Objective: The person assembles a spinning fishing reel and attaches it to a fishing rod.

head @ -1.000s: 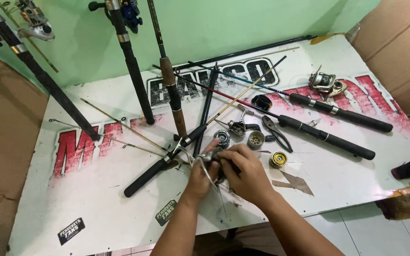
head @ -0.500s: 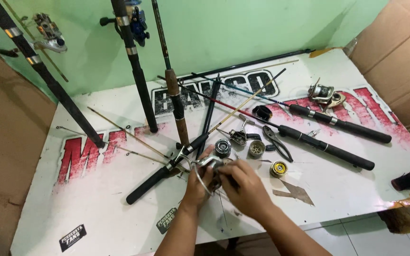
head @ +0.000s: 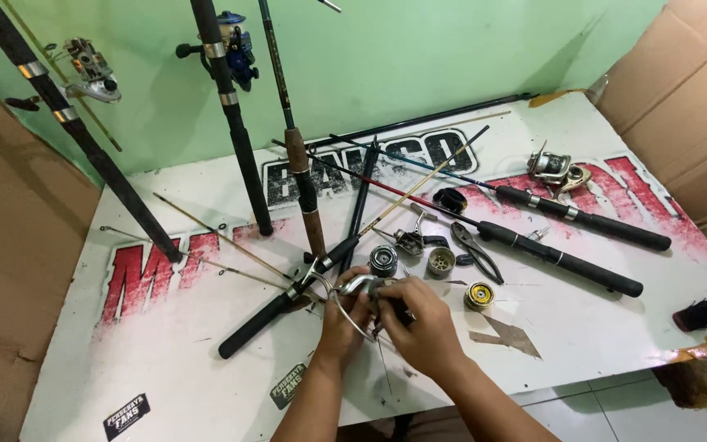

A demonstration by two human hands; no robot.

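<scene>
Reel part (head: 363, 288), silver with wire bail | clasped by left hand (head: 344, 321) and right hand (head: 423, 326) together | over counter (head: 165, 360) | pliers (head: 475, 250) near

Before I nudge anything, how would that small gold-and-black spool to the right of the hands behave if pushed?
The gold spool looks round and squat, resting flat on the white table, so it would probably slide rather than tip. Knocked onto its edge, it would likely roll. It seems small and light, and lies apart from the pliers, so it should move freely.
</scene>
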